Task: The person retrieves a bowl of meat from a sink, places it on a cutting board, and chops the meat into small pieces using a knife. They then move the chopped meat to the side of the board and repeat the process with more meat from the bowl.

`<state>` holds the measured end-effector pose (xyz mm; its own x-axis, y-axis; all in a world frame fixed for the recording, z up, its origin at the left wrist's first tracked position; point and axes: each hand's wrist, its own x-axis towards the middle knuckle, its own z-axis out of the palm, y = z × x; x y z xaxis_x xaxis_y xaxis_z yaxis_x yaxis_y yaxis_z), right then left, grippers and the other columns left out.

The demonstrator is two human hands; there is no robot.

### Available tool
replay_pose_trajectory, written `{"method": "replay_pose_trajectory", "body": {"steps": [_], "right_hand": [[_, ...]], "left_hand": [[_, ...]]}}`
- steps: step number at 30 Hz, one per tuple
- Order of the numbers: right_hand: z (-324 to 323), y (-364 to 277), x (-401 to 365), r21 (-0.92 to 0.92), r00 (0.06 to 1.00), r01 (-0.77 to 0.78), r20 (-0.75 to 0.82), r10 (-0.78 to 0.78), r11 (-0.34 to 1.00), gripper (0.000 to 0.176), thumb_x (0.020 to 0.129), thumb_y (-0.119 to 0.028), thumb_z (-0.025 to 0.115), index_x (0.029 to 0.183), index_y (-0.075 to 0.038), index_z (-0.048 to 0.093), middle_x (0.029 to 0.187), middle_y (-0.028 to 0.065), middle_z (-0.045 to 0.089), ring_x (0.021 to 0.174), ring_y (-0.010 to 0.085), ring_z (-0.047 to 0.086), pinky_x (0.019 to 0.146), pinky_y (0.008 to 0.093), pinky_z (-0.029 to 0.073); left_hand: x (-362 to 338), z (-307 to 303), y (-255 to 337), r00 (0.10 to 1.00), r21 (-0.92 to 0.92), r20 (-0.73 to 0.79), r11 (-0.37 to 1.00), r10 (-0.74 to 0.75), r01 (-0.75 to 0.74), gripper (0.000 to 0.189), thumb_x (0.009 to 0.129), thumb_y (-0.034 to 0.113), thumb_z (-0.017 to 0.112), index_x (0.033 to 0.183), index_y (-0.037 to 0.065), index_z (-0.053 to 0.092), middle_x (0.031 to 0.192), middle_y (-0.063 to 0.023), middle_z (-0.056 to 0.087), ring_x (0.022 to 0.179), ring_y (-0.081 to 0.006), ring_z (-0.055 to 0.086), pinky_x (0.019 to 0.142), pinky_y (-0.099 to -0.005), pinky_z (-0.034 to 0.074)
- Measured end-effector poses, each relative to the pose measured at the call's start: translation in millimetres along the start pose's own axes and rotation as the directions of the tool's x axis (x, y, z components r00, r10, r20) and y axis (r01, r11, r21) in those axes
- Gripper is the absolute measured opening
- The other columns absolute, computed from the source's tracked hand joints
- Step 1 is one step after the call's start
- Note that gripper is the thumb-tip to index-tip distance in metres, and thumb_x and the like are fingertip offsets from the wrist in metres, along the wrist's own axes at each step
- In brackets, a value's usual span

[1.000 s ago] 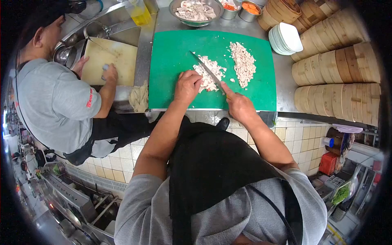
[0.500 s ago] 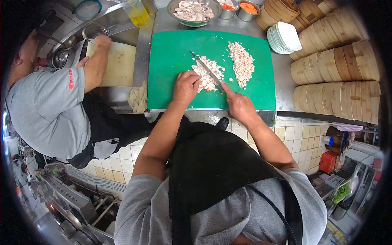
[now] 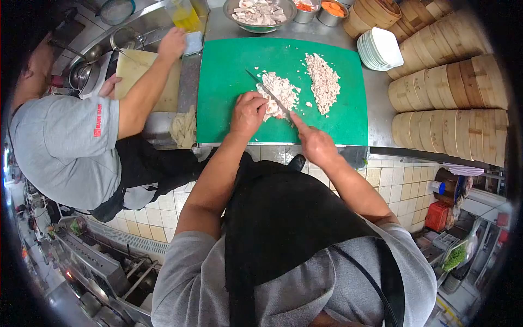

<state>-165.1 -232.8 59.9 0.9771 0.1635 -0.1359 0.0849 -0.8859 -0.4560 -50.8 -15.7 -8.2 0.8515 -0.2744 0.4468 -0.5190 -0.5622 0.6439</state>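
My right hand [image 3: 317, 145] grips the handle of a kitchen knife [image 3: 274, 97], its blade slanting up and left across a pile of chopped pale meat [image 3: 283, 89]. At the lower left of this pile, my left hand [image 3: 249, 113] has its fingers curled and pressed against the pieces, close to the blade. What lies under the fingertips is partly hidden. The pile rests on a large green cutting board [image 3: 229, 71]. To its right, a second pile of finer chopped pieces [image 3: 322, 82] forms a long mound, with small bits scattered between.
Behind the board stand a metal bowl of pale slices [image 3: 260, 15] and tins of carrot [image 3: 332, 12]. Stacked white plates [image 3: 379, 49] and bamboo steamers [image 3: 447, 131] line the right side. At left, a co-worker [image 3: 65, 147] reaches over a sink with a cream board [image 3: 144, 82].
The knife has shifted slightly left on the pile, with my right hand following. My left hand stays almost in place. The co-worker's arm has swung right, toward a light blue item by the oil container.
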Motion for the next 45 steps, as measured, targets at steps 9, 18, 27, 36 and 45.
{"method": "replay_pose_trajectory", "body": {"steps": [9,18,27,36,45], "right_hand": [[-1.2,-1.1,5.5,0.022,0.998,-0.033,0.057,0.032,0.999,0.068,0.098,-0.013,0.059,0.159,-0.027,0.035,0.101,0.025,0.069,0.087,0.0454,0.068,0.079,0.0527,0.055],[-2.8,-3.3,4.6,-0.012,0.998,-0.008,0.055,0.008,1.0,0.07,0.097,-0.011,0.059,0.16,-0.028,0.034,0.096,0.0234,0.068,0.084,0.0446,0.068,0.077,0.0512,0.056],[-8.6,-5.8,2.1,-0.01,1.0,-0.008,0.015,0.008,1.0,0.069,0.097,-0.012,0.059,0.16,-0.027,0.035,0.092,0.0217,0.068,0.082,0.0431,0.069,0.077,0.0515,0.056],[-13.8,-4.8,7.3,0.042,0.998,-0.054,-0.021,0.055,0.998,0.07,0.097,-0.013,0.059,0.16,-0.029,0.034,0.101,0.0236,0.069,0.088,0.0433,0.069,0.079,0.0528,0.056],[-16.3,17.7,7.8,0.083,0.995,-0.074,-0.065,0.079,0.994,0.072,0.097,-0.013,0.06,0.161,-0.028,0.031,0.102,0.0252,0.068,0.092,0.045,0.068,0.084,0.053,0.054]], "left_hand": [[0.5,-0.9,1.2,1.0,-0.014,-0.023,1.0,0.017,-0.017,0.014,0.077,0.004,0.079,0.091,0.008,0.076,0.099,-0.0071,0.07,0.094,-0.0317,0.065,0.084,-0.0418,0.055],[-1.8,-0.4,-2.5,0.998,-0.039,-0.062,0.999,0.014,-0.016,0.016,0.076,0.003,0.08,0.09,0.008,0.076,0.1,-0.0077,0.07,0.094,-0.0322,0.066,0.082,-0.0426,0.056],[-2.5,1.0,-4.7,0.999,0.0,-0.045,1.0,0.008,-0.008,0.015,0.076,0.004,0.08,0.089,0.009,0.076,0.1,-0.0073,0.07,0.094,-0.0318,0.066,0.081,-0.0425,0.056],[-4.2,0.3,-4.4,0.999,-0.027,-0.032,1.0,-0.009,0.008,0.016,0.077,0.006,0.082,0.092,0.005,0.076,0.103,-0.0101,0.071,0.098,-0.0313,0.068,0.086,-0.0396,0.056],[-14.0,-21.3,36.6,0.832,0.524,0.307,0.812,-0.462,0.258,0.127,0.072,0.068,0.08,0.161,0.001,0.017,0.168,-0.0262,0.012,0.156,-0.0467,0.006,0.123,-0.0649,0.006]]}}
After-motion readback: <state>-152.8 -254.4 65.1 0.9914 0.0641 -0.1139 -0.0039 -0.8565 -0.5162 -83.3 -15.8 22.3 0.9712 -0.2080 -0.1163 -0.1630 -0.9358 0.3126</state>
